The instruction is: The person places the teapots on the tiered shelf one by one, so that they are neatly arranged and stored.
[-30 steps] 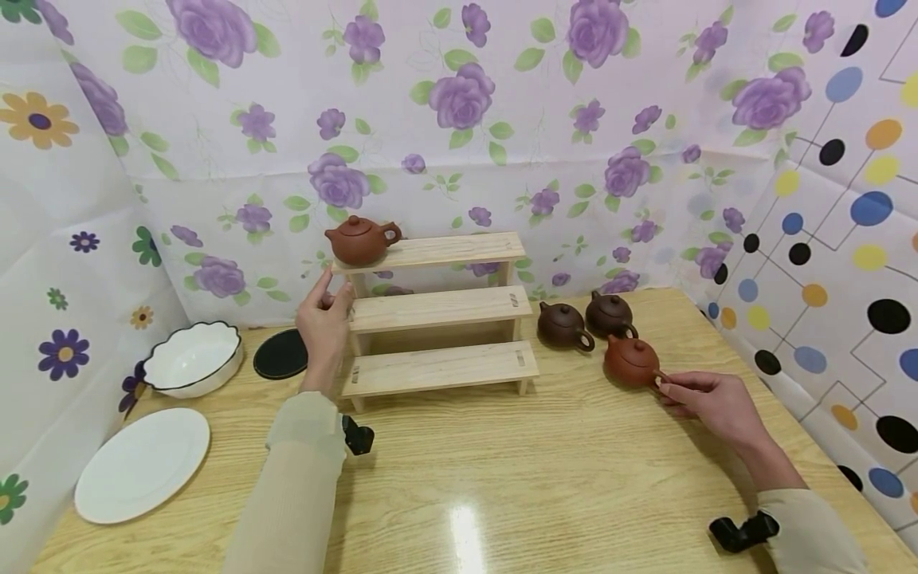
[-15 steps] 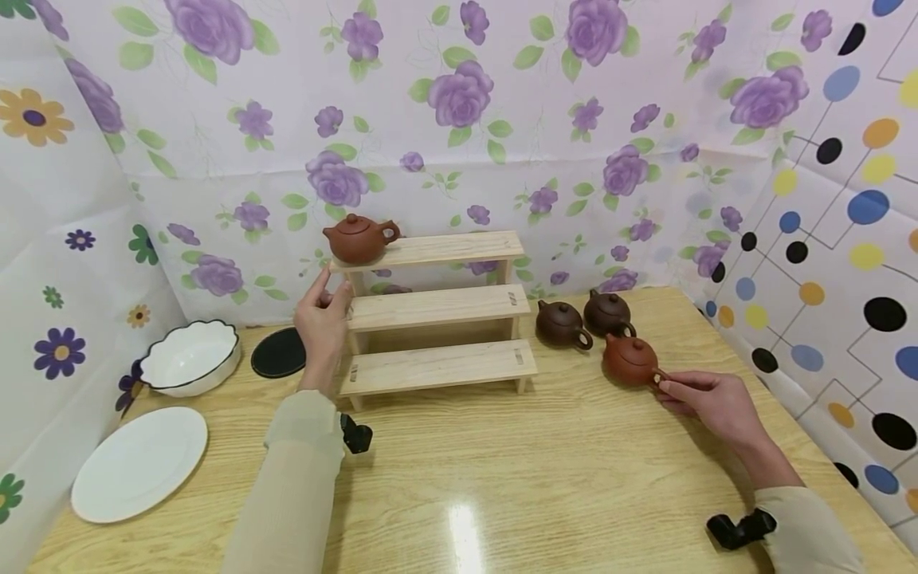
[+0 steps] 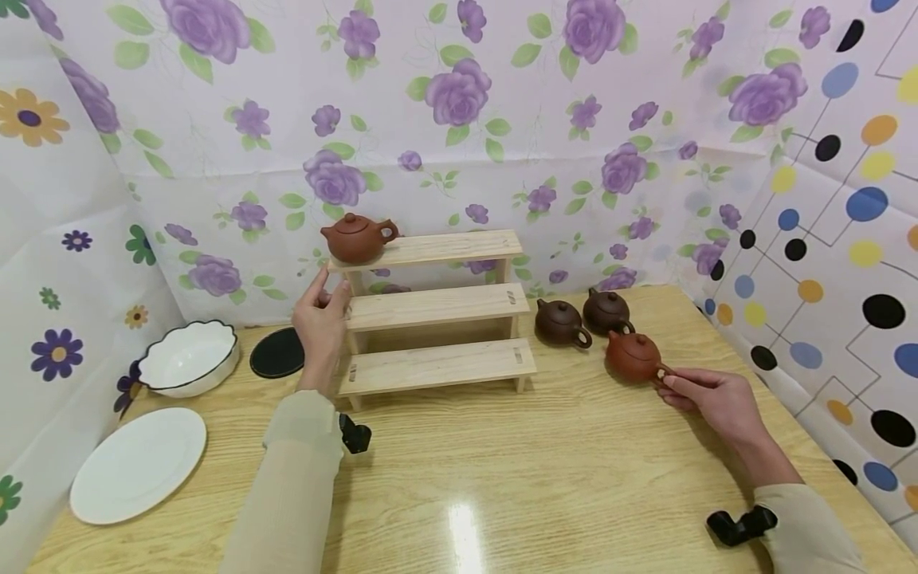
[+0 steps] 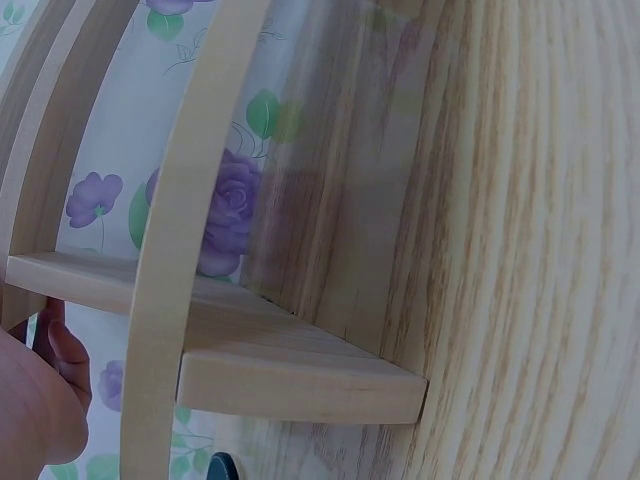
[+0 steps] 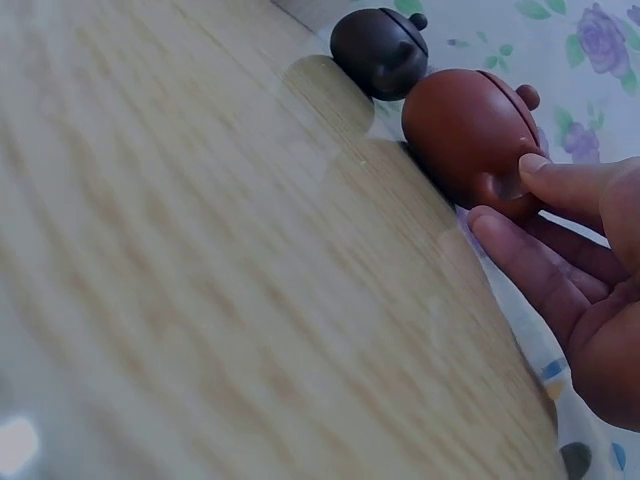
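Observation:
My right hand (image 3: pixel 710 402) pinches the handle of a reddish-brown clay teapot (image 3: pixel 633 356), thumb on top and fingers below. In the right wrist view this teapot (image 5: pixel 465 135) is low over the tabletop. Two dark brown teapots (image 3: pixel 561 323) stand just behind it on the left. My left hand (image 3: pixel 321 323) grips the left side of a three-tier wooden stand (image 3: pixel 437 307) near its upper tiers; part of the fingers is hidden behind it. Another reddish-brown teapot (image 3: pixel 356 239) sits on the top tier's left end, above that hand.
On the left, a white scalloped bowl (image 3: pixel 190 363) with a dark rim stands behind a white plate (image 3: pixel 139 466). A black oval mat (image 3: pixel 278 352) lies between the bowl and the stand. Patterned sheets (image 3: pixel 459 183) enclose the wooden table (image 3: pixel 502 470) at back and sides.
The right hand and the reddish-brown teapot it pinches have shifted very slightly up and to the right. The left hand stays at the stand.

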`<state>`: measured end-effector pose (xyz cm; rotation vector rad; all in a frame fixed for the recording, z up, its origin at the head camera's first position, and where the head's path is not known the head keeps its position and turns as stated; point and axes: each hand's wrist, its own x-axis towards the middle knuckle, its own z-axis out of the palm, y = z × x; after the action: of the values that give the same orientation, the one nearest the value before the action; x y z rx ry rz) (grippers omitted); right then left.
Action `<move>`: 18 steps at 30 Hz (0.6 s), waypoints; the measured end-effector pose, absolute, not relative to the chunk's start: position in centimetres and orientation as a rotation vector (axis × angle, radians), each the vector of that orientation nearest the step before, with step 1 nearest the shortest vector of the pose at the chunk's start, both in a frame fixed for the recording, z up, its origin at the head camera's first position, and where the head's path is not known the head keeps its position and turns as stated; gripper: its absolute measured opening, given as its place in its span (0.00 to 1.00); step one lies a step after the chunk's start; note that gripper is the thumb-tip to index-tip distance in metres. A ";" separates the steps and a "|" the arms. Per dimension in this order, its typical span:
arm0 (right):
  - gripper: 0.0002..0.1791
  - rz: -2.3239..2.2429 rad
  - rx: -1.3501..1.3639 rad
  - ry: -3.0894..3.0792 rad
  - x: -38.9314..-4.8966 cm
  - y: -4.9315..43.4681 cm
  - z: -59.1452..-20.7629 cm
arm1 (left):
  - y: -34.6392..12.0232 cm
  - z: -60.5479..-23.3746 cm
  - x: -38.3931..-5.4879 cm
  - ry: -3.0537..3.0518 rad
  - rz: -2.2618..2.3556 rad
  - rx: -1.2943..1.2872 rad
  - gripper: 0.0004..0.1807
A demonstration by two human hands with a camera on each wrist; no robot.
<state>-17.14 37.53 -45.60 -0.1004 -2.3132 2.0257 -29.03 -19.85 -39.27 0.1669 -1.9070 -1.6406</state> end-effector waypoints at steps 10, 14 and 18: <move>0.28 2.055 -0.108 -2.280 -17.3 37.5 -45.2 | -19.9 -39.1 -28.9 -1.915 -1.638 0.153 0.26; 0.25 2.033 -0.101 -2.257 -17.2 37.3 -44.8 | -19.9 -39.1 -28.9 -1.907 -1.644 0.151 0.26; 0.26 2.041 -0.034 -2.212 -17.2 36.9 -44.2 | -19.9 -39.2 -29.0 -1.905 -1.645 0.147 0.26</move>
<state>-17.19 36.89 -44.16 -0.0336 -2.2124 2.0409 -28.97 -19.90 -39.20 0.1473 -1.9045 -1.6453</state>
